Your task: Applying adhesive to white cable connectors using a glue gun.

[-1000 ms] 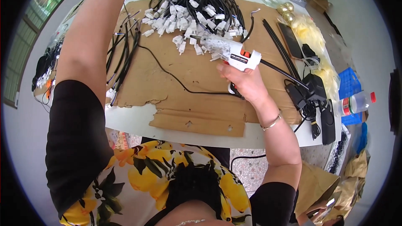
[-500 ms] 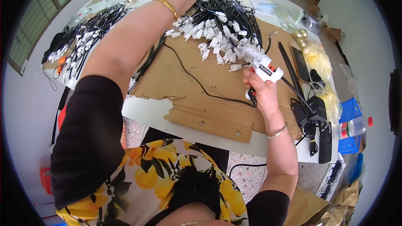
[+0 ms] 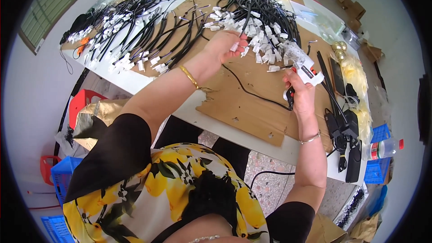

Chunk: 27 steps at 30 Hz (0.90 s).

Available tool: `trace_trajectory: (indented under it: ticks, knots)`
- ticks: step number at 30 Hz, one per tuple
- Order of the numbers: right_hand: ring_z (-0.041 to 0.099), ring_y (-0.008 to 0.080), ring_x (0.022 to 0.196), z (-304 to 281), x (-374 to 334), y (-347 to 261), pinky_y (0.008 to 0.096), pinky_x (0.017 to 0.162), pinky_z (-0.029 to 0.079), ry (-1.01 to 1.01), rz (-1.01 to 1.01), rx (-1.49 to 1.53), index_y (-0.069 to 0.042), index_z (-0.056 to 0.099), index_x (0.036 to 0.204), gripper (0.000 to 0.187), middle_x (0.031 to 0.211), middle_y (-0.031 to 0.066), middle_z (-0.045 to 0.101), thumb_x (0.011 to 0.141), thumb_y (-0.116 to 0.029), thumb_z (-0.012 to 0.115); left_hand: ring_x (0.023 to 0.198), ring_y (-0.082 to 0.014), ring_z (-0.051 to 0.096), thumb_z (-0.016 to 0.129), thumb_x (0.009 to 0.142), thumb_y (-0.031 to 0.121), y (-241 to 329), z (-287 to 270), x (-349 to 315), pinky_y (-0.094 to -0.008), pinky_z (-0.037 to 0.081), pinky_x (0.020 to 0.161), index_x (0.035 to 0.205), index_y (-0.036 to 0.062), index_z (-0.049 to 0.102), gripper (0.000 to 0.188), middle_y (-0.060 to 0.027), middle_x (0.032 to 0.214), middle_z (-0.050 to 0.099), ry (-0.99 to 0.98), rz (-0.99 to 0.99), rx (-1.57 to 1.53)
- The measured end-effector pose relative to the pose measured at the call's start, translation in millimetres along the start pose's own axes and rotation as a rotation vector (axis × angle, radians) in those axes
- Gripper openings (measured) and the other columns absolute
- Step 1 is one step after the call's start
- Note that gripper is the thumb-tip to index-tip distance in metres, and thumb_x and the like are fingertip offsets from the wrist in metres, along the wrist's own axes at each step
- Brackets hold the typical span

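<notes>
Here, a long white table (image 3: 135, 83) is seen across the upper part of the view, and most of its middle is covered by a brown cardboard sheet (image 3: 245, 112) with torn edges. On the left part of the table and cardboard, rows of black cables with white connectors (image 3: 135, 40) are spread out side by side. Towards the far middle, a dense heap of black cables with white plugs (image 3: 265, 22) is piled on the cardboard.

At the near edge of that heap the left hand (image 3: 225, 45) is found, its fingers closed together on one white plug (image 3: 235, 47) with a black cable running up from it. A gold bangle (image 3: 190, 76) is worn on the left wrist.

Well apart, to the right, the right hand (image 3: 300, 96) is clamped around the grip of a white glue gun (image 3: 305, 68), whose nozzle is pointed up-left towards the plugs. A black cord (image 3: 252, 92) is seen running from under this hand across the cardboard. A thin bracelet (image 3: 310, 138) is worn on the right wrist.

At the right end of the table, black adapters and cords (image 3: 344, 128) are laid in a cluster, with black sticks (image 3: 326, 69) just above them. Beyond the edge, a plastic bottle with a red cap (image 3: 382, 149) is seen lying on blue crates (image 3: 375, 171).
</notes>
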State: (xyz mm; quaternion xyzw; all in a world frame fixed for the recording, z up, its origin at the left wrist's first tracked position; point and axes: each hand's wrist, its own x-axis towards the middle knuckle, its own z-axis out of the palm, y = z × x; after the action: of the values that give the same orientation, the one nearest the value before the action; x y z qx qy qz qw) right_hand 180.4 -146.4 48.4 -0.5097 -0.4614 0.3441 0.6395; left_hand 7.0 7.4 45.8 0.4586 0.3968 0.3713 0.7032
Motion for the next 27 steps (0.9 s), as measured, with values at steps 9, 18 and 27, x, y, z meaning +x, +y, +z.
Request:
trace_trajectory:
  ticks: [9,18,27]
  knots:
    - [0.051,0.008,0.059,-3.1,-2.0,12.3,0.0194,0.052,0.038,0.138,0.112,-0.021,-0.002,0.054,0.093,0.026,0.07,0.0046,0.057,0.074,-0.018,0.062,0.049,-0.013,0.045,0.059,0.074,0.019,28.0,16.8,38.9,-0.0301,0.037,0.047,0.08,0.0006,0.062,0.019,-0.0045,0.057,0.053,0.27,0.334,-0.108]
    - [0.045,0.0109,0.058,-10.2,-2.0,17.0,0.0259,0.065,0.04,0.104,0.027,0.033,-0.002,0.051,0.086,0.018,0.067,0.0046,0.051,0.078,-0.017,0.056,0.055,-0.02,0.055,0.054,0.072,0.013,144.2,70.5,79.7,-0.0347,0.04,0.053,0.068,-0.0019,0.059,0.016,-0.014,0.057,0.055,0.184,0.865,-0.091]
    - [0.041,0.0111,0.056,-2.2,4.2,15.7,0.0312,0.073,0.043,0.054,-0.049,0.045,-0.002,0.047,0.084,0.014,0.066,0.005,0.048,0.08,-0.015,0.053,0.046,-0.0089,0.043,0.056,0.075,0.013,3.3,21.9,15.5,-0.0237,0.033,0.04,0.079,0.0025,0.061,0.013,-0.0037,0.056,0.051,0.077,0.257,0.016]
